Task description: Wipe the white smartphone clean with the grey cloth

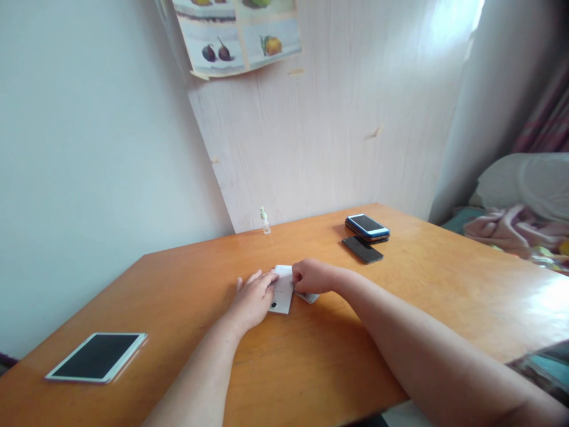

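Observation:
A white phone (281, 290) lies on the wooden table with its back and a round black camera spot facing up. My left hand (254, 298) rests over its left edge, fingers spread, some touching the phone. At the phone's right edge, my right hand (313, 276) is closed with its fingers curled down. Under that hand, a flat whitish piece (308, 298) sticks out toward me. Its kind is unclear, and the curled fingers hide what they grip.
A white-framed tablet (98, 357) lies at the table's left front. A small pump bottle (265, 222) stands near the back edge. On the right are a black phone (363, 249) and a stack of phones (368, 226). A board (329, 142) leans behind the table.

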`<action>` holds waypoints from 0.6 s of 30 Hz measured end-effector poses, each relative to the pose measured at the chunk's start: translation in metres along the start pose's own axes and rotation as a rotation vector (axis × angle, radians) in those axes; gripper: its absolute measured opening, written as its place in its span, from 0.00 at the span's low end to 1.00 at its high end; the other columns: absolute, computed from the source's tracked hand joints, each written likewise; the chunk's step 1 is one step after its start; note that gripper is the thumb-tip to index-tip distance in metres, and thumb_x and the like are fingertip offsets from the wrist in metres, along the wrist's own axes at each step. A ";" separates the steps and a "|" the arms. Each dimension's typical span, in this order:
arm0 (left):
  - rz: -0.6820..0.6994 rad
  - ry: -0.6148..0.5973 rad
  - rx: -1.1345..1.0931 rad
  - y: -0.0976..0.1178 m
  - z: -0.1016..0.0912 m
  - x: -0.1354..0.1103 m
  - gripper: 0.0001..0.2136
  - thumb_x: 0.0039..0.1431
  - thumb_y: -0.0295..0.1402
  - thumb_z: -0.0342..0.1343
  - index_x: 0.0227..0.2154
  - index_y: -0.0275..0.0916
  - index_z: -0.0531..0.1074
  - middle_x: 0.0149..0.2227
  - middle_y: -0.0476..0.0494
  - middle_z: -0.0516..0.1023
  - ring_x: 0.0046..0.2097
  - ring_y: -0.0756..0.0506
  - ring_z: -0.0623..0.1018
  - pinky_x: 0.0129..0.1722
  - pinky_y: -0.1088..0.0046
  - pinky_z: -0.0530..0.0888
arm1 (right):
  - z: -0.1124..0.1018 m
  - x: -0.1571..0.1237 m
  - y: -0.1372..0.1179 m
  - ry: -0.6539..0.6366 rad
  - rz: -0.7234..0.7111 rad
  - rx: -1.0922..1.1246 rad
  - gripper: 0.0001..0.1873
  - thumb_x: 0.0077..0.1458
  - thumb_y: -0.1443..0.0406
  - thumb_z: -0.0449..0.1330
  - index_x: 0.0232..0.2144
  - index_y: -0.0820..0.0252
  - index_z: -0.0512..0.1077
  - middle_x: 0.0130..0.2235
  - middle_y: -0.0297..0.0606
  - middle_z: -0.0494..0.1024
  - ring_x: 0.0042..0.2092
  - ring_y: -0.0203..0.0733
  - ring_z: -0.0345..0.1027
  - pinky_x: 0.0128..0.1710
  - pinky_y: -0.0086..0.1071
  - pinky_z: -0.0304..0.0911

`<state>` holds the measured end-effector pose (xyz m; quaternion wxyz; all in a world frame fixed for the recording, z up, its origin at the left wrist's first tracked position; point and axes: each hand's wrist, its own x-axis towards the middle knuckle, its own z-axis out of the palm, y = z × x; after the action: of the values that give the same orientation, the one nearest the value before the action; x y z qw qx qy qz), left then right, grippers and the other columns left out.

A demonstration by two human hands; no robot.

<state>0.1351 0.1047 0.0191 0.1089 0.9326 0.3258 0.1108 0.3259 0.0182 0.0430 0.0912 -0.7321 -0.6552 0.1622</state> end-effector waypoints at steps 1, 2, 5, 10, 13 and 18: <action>0.001 -0.006 0.005 0.000 0.000 0.000 0.19 0.66 0.34 0.41 0.57 0.51 0.67 0.63 0.48 0.67 0.67 0.37 0.59 0.63 0.39 0.48 | 0.001 0.004 0.005 0.037 0.043 -0.012 0.11 0.49 0.64 0.58 0.35 0.59 0.77 0.35 0.38 0.80 0.33 0.39 0.70 0.26 0.26 0.54; 0.000 -0.017 0.010 0.001 -0.001 -0.001 0.20 0.66 0.34 0.41 0.57 0.51 0.67 0.63 0.48 0.66 0.67 0.38 0.58 0.64 0.40 0.48 | 0.002 0.007 0.009 0.071 0.081 -0.027 0.14 0.52 0.63 0.55 0.38 0.60 0.76 0.37 0.40 0.80 0.35 0.40 0.71 0.27 0.27 0.54; -0.020 -0.052 0.023 0.004 -0.004 -0.002 0.20 0.65 0.33 0.41 0.58 0.51 0.65 0.64 0.49 0.65 0.68 0.38 0.57 0.64 0.40 0.47 | 0.004 0.012 0.014 0.142 0.169 -0.059 0.18 0.58 0.62 0.50 0.44 0.62 0.75 0.42 0.47 0.79 0.38 0.44 0.72 0.29 0.29 0.55; -0.033 -0.036 0.015 0.006 -0.004 -0.002 0.19 0.67 0.37 0.39 0.57 0.52 0.66 0.63 0.47 0.66 0.67 0.37 0.58 0.63 0.38 0.47 | 0.002 0.001 -0.004 0.084 0.121 -0.076 0.14 0.52 0.60 0.56 0.36 0.60 0.77 0.38 0.46 0.80 0.35 0.45 0.72 0.28 0.30 0.55; -0.009 -0.033 -0.010 0.003 -0.002 -0.002 0.19 0.67 0.36 0.40 0.58 0.54 0.65 0.64 0.50 0.65 0.67 0.36 0.59 0.62 0.37 0.46 | -0.002 -0.013 -0.022 -0.020 -0.001 -0.077 0.08 0.45 0.62 0.61 0.27 0.59 0.77 0.31 0.40 0.80 0.30 0.41 0.70 0.26 0.29 0.53; 0.017 -0.037 -0.016 0.000 -0.001 -0.002 0.20 0.65 0.32 0.41 0.57 0.55 0.65 0.65 0.53 0.64 0.67 0.37 0.58 0.62 0.39 0.49 | -0.007 -0.022 -0.026 -0.192 -0.269 0.121 0.07 0.43 0.65 0.59 0.27 0.59 0.76 0.26 0.31 0.75 0.28 0.35 0.65 0.24 0.26 0.53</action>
<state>0.1330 0.1037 0.0197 0.1213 0.9364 0.3147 0.0973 0.3019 0.0001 0.0609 0.0930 -0.6123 -0.7419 0.2570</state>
